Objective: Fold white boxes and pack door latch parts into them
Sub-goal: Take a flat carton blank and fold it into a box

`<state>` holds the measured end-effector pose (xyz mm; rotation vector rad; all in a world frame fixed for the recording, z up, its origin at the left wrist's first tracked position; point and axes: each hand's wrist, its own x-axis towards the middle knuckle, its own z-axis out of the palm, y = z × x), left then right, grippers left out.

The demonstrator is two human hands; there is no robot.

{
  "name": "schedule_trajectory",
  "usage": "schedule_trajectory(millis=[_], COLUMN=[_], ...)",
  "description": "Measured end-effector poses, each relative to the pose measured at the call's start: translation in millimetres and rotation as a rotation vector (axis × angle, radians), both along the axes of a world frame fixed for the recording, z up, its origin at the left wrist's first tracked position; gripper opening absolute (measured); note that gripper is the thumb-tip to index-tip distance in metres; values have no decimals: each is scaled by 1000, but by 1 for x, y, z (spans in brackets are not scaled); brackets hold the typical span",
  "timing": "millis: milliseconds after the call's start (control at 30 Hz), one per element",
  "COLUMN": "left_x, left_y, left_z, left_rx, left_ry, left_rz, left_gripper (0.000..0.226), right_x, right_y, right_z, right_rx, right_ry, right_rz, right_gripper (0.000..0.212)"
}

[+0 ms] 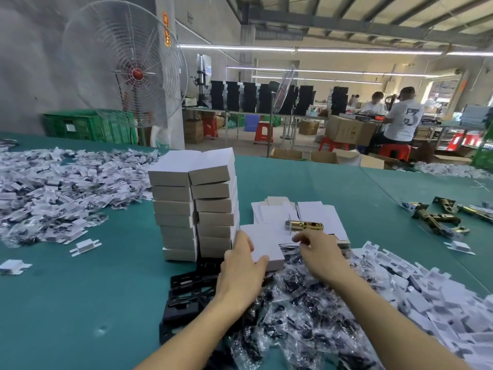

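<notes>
My left hand grips a folded white box at its near left corner, just right of two tall stacks of packed white boxes. My right hand hovers by the box's right side, fingers curled; whether it holds anything I cannot tell. A brass door latch lies on flat white box blanks just beyond both hands. Clear bags of black screws are heaped under my forearms.
Black plastic plates lie left of my left wrist. White cardboard inserts pile up at the right, bagged parts at the far left. More brass latches lie at the right. The green table shows bare at near left.
</notes>
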<state>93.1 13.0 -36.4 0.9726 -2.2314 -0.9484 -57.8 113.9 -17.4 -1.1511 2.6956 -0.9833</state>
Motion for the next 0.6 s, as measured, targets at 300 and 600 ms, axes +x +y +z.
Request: schedule_trajectory(millis=[300, 600], left_x=[4, 1], left_y=[-8, -6], left_z=[-4, -19], left_rx=[-594, -488], left_ry=[-380, -259], left_rz=[-61, -25], left_gripper=[41, 51], right_x=[-1, -11], right_y=[-43, -52], right_z=[0, -7], right_rx=[371, 499], right_ry=[394, 500], right_rz=[109, 178], right_gripper=[32, 20])
